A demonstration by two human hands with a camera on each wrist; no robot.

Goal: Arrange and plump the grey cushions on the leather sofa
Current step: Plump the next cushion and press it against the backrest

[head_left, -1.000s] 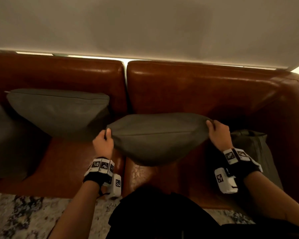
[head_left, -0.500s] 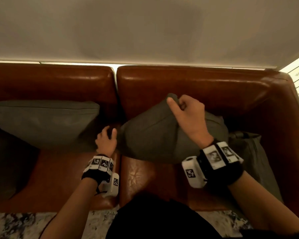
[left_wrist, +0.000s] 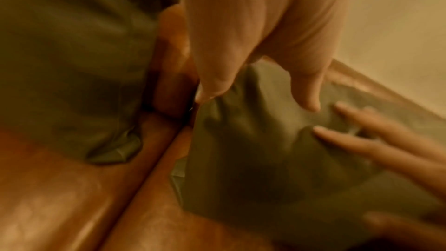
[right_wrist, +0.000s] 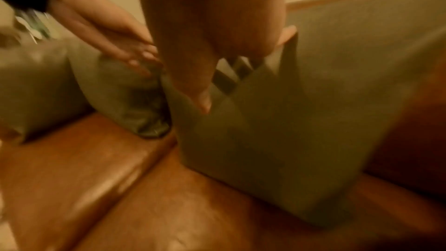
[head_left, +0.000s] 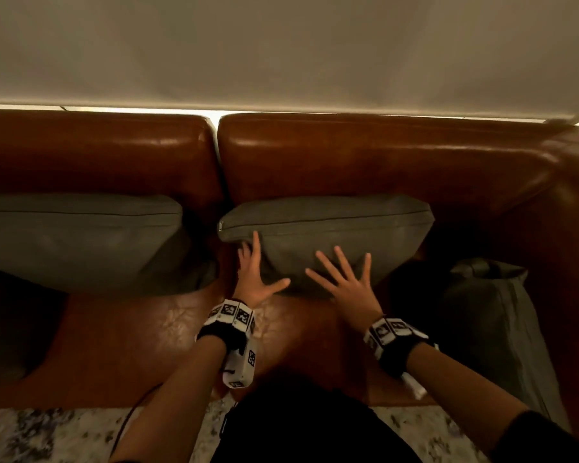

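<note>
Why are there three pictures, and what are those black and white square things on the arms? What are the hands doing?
No machine here: a person wears three cameras. The big picture comes from one on the head, looking down. The other two come from cameras strapped to the wrists; the checkered bands hold them on. Those pictures look along the fingers, so they are close and blurry.

The brown thing is a leather sofa. A grey cushion leans against its back, and a second cushion sits beside it. The left hand touches the cushion's left end, and the right hand lies spread over its front. Both hands are open and flat. Nothing is gripped.
</note>
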